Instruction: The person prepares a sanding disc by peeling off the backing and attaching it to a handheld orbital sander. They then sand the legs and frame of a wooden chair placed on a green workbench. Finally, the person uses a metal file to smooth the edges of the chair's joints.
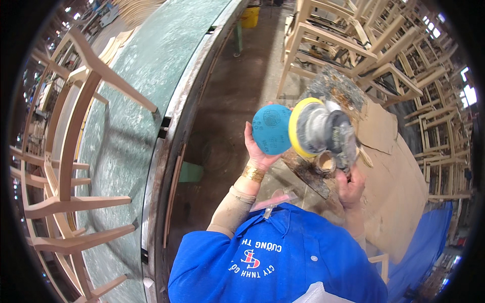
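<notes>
Workshop background: pale chair frames (348, 45) are stacked beyond and to the right of both grips.
Green worktable: this long surface (166, 55) runs well to the left of the left grip, bearing a wooden chair frame (76, 204).
Left hand: the hand (261, 157) is closed on the blue disc (271, 130), thumb at its near-left edge, other fingers mostly hidden behind.
Right hand: the hand (351, 188) is clamped around the lower end of the dusty sander (314, 126).
Sander pad: the yellow rim (301, 127) faces the left grip, just beside the disc; whether they touch cannot be told.
Cardboard: a brown sheet (396, 192) lies below and right of the right grip.
Blue sheet: it (434, 232) shows farther right, beyond the cardboard.
</notes>
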The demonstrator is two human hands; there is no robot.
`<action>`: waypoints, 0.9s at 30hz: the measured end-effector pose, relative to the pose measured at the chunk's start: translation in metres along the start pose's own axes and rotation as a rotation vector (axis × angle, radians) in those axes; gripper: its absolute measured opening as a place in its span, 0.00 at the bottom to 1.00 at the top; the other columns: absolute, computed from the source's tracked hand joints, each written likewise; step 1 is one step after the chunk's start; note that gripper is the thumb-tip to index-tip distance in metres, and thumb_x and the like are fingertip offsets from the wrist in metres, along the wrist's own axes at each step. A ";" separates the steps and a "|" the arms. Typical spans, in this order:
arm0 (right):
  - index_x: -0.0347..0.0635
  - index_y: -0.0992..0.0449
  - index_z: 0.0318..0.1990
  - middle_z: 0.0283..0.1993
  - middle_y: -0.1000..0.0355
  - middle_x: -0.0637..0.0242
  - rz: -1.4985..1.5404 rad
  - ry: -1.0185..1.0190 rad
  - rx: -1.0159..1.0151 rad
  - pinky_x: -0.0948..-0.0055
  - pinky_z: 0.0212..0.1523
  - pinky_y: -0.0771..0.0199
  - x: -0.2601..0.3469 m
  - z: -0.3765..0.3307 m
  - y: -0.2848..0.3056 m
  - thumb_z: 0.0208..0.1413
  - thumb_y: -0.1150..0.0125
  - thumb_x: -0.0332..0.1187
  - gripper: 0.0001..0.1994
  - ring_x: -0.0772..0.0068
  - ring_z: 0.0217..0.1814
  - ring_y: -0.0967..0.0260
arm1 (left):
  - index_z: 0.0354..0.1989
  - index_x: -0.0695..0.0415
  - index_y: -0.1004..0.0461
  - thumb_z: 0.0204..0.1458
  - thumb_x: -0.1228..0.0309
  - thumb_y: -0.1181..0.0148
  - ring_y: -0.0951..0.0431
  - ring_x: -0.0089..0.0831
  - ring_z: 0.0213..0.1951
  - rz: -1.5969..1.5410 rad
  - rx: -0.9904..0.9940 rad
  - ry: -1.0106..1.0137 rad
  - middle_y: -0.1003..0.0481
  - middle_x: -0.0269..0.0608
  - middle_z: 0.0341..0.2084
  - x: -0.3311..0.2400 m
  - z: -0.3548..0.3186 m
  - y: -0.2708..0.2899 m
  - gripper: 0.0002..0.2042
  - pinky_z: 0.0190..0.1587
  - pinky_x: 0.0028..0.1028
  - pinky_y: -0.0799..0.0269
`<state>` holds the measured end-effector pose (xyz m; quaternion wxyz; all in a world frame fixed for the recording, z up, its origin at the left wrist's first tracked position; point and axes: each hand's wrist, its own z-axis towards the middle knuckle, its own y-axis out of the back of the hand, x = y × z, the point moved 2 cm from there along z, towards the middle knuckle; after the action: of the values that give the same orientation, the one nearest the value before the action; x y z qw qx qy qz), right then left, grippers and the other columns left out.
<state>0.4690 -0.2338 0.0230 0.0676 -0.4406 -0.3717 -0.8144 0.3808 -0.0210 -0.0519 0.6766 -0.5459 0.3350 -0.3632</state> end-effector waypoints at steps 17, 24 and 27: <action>0.32 0.30 0.35 0.17 0.34 0.61 -0.050 0.290 0.174 0.74 0.18 0.38 0.060 0.013 -0.103 0.45 0.40 0.25 0.10 0.69 0.15 0.36 | 0.67 0.46 0.59 0.41 0.35 0.49 0.44 0.50 0.61 0.210 0.112 -0.136 0.49 0.59 0.61 -0.080 -0.025 -0.001 0.47 0.61 0.46 0.47; 0.30 0.29 0.38 0.20 0.32 0.60 -0.033 0.285 0.194 0.73 0.19 0.37 0.059 0.008 -0.108 0.42 0.40 0.25 0.13 0.66 0.16 0.35 | 0.66 0.44 0.58 0.40 0.38 0.46 0.43 0.46 0.61 0.148 0.181 -0.087 0.50 0.55 0.62 -0.082 -0.027 -0.015 0.46 0.61 0.43 0.45; 0.30 0.29 0.38 0.20 0.32 0.60 -0.042 0.271 0.191 0.73 0.19 0.36 0.060 0.007 -0.106 0.41 0.40 0.25 0.14 0.66 0.16 0.34 | 0.66 0.44 0.58 0.39 0.37 0.46 0.43 0.45 0.61 0.152 0.185 -0.081 0.51 0.55 0.62 -0.081 -0.027 -0.017 0.47 0.61 0.43 0.44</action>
<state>0.3914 -0.1404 0.0135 0.1416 -0.3104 -0.4441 -0.8285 0.3145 0.0323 -0.0355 0.7626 -0.4685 0.3129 -0.3179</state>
